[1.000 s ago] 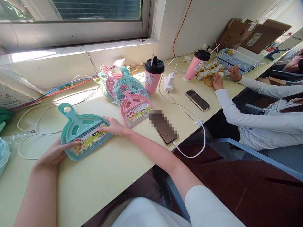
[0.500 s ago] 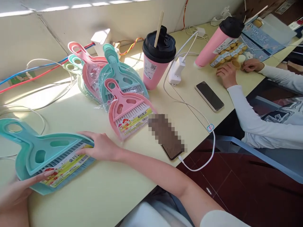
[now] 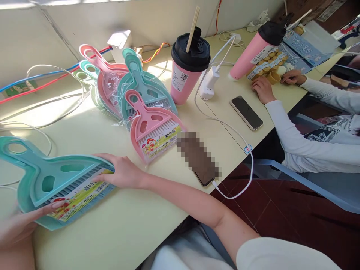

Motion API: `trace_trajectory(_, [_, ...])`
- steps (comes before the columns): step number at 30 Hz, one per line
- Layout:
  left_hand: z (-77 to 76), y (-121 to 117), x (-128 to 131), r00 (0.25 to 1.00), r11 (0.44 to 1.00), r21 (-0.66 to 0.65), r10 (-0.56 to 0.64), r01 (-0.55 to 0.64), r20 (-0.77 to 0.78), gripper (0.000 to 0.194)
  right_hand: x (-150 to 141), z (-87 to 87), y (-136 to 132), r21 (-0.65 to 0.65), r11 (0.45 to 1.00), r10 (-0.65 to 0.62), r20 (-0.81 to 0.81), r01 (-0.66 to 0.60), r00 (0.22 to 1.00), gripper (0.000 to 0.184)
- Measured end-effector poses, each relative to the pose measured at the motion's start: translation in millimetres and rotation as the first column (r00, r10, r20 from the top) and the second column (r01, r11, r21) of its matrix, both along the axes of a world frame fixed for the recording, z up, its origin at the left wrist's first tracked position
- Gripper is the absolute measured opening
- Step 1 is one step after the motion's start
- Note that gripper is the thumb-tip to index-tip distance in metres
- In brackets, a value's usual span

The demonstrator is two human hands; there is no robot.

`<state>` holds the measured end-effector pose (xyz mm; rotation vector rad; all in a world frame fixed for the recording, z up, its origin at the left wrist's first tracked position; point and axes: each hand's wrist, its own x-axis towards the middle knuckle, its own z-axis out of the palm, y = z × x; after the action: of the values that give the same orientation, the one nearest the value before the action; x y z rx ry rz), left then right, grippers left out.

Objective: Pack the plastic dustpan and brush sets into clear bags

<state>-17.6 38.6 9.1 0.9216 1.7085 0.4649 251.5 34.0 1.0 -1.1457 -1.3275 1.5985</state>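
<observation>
A teal mini dustpan-and-brush set with a yellow label lies on the pale yellow table in front of me. My right hand grips its right edge, fingers curled round it. At the set's lower left corner my left hand holds it, thumb on the label. Just beyond, a pile of bagged pink and teal sets fans out, with a pink set lying on top and nearest to me.
A phone on a white cable lies near the table edge. Behind it stands a pink cup with a black lid. To the right a person in white sleeves handles small cups; a second phone and loose wires lie about.
The camera has tipped down and closer since a second ago. Both hands stay on the teal set, which now sits lower left in view. The other person's hands shifted slightly.
</observation>
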Motion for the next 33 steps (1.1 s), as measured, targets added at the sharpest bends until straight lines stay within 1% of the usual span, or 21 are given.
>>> trace_trajectory(2, [7.8, -1.9, 9.2, 0.999, 0.998, 0.055, 0.026, -0.028, 0.032, 0.119, -0.3, -3.3, 2.3, 0.043, 0.999, -0.008, -0.016, 0.009, 1.0, 0.07])
trace_trajectory(5, [14.8, -5.2, 17.6, 0.994, 0.993, 0.116, 0.0, -0.013, 0.107, 0.118, -0.1, -10.9, 7.4, 0.122, 0.992, -0.021, -0.047, 0.026, 0.999, 0.069])
trace_trajectory(8, [15.3, -8.5, 20.0, 0.975, 0.97, 0.242, -0.085, 0.033, 0.207, 0.114, 0.2, -17.2, 12.3, 0.171, 0.985, -0.021, -0.075, 0.034, 0.997, 0.07])
trace_trajectory(11, [16.0, -12.1, 20.2, 0.934, 0.952, 0.294, -0.176, 0.081, 0.312, 0.108, -1.2, -16.6, 13.9, 0.189, 0.981, -0.025, -0.103, 0.044, 0.994, 0.07])
trace_trajectory(14, [18.1, -14.6, 19.0, 0.906, 0.948, 0.302, -0.213, 0.101, 0.365, 0.103, -3.7, -9.7, 10.9, 0.167, 0.984, -0.042, -0.129, 0.063, 0.991, 0.071])
trace_trajectory(18, [15.0, -15.2, 16.4, 0.862, 0.937, 0.329, -0.259, 0.115, 0.435, 0.079, -5.3, -1.7, 1.8, 0.166, 0.984, -0.049, -0.124, 0.07, 0.991, 0.067])
trace_trajectory(20, [11.1, -17.7, 15.1, 0.846, 0.93, 0.347, -0.278, 0.119, 0.455, 0.074, -5.5, -0.2, -4.2, 0.179, 0.981, -0.055, -0.118, 0.075, 0.991, 0.063])
trace_trajectory(23, [6.1, -27.3, 12.6, 0.807, 0.911, 0.397, -0.317, 0.112, 0.499, 0.076, -5.9, 1.4, -13.7, 0.156, 0.984, -0.07, -0.097, 0.085, 0.993, 0.061])
trace_trajectory(26, [3.2, -39.7, 10.3, 0.782, 0.893, 0.439, -0.34, 0.096, 0.522, 0.082, -6.0, 4.4, -22.5, 0.135, 0.99, -0.037, -0.099, 0.051, 0.994, 0.058])
trace_trajectory(30, [2.1, -50.9, 7.8, 0.763, 0.879, 0.47, -0.362, 0.086, 0.536, 0.084, -5.6, 8.9, -34.7, 0.08, 0.997, 0.021, -0.182, -0.006, 0.983, 0.052])
trace_trajectory(33, [3.5, -53.8, 6.8, 0.765, 0.886, 0.456, -0.351, 0.084, 0.54, 0.083, -7.0, 10.1, -43.1, 0.027, 1.0, 0.012, -0.244, -0.006, 0.97, 0.046])
